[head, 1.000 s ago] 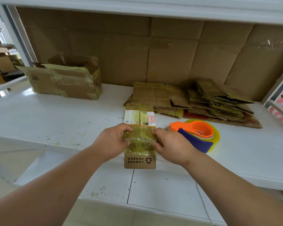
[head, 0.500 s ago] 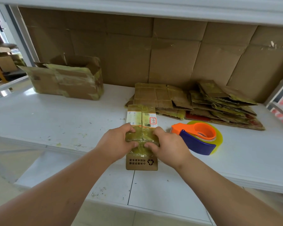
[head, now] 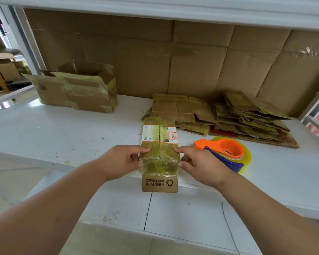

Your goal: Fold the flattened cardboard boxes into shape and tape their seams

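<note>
A person's left hand [head: 121,161] and right hand [head: 199,163] hold a small cardboard box [head: 159,153] at the front edge of the white table [head: 63,133], thumbs on its top face and fingers curled round its two long sides, so each grip is closed on the box. The box, wrapped in yellowish old tape and bearing a white label, overhangs the front edge toward the person. Just right of it lies an orange and blue tape dispenser [head: 223,153], untouched, and behind that, toward the back right corner, a stack of flattened boxes [head: 228,116] waits; an already opened box [head: 81,89] sits at the back left. The step in hand appears to be squaring up the box before taping (the centre seam runs lengthwise between the thumbs). Done well, both hands would press the sides evenly so the flaps meet flush along that seam, then one hand would pin them while the other fetches the dispenser.
</note>
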